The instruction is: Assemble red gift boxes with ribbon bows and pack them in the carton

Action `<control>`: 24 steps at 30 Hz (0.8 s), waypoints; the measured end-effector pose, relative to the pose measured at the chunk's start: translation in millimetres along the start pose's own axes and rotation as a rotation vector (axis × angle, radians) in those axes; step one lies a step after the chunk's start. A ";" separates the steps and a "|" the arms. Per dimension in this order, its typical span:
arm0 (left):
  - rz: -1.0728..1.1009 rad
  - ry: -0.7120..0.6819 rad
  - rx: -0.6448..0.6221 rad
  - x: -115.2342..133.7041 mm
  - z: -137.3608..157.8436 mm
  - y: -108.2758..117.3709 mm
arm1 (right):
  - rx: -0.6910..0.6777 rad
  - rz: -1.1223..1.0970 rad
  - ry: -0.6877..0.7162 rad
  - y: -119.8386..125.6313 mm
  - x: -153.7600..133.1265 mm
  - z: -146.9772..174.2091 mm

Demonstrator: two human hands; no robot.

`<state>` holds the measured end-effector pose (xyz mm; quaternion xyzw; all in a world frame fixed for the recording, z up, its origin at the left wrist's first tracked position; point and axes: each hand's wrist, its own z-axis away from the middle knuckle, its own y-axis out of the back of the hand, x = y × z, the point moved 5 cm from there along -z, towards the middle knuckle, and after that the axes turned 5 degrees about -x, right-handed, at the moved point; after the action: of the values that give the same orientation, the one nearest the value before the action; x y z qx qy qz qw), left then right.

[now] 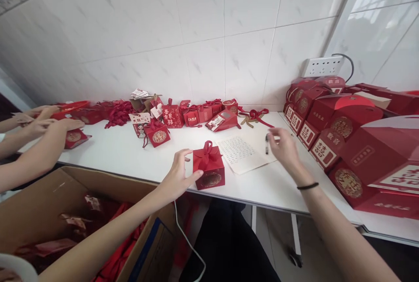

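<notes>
A red gift box (pixel 209 178) with a ribbon bow on its lid stands at the table's front edge. My left hand (pixel 178 175) is at its left side, fingers spread, the thumb tip overlapping the box's near left edge; the hand is not closed round it. To the right, my right hand (pixel 284 146) hovers over a handwritten sheet (pixel 240 153), thumb and fingers drawn together. A dark pen (pixel 266 144) shows right by those fingertips; whether it is pinched or lies on the paper cannot be told.
Large red boxes (pixel 340 120) are stacked at the right. Small red boxes (pixel 172 116) and loose ribbons (pixel 119 114) line the wall. An open carton (pixel 131 183) of red items stands below left. At the far left another person's hands (pixel 46 122) work on a red box (pixel 76 138).
</notes>
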<state>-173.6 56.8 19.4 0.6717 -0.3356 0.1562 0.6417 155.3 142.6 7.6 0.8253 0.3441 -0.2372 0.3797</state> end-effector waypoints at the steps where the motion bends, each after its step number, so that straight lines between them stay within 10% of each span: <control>1: 0.000 -0.020 0.023 1.5 2.5 1.6 | -0.073 -0.029 0.021 -6.0 -20.2 8.4; 6: -0.044 -0.113 0.115 23.8 -3.2 -1.5 | -0.540 -0.250 -0.008 -48.6 -109.4 51.3; 24: 0.351 -0.229 0.026 -0.1 -34.9 -7.9 | -0.545 -0.442 -0.145 -71.2 -140.8 107.7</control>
<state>-160.8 90.2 17.8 0.6246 -0.5162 0.1926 0.5535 -3.6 36.7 2.0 0.5802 0.5371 -0.2711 0.5489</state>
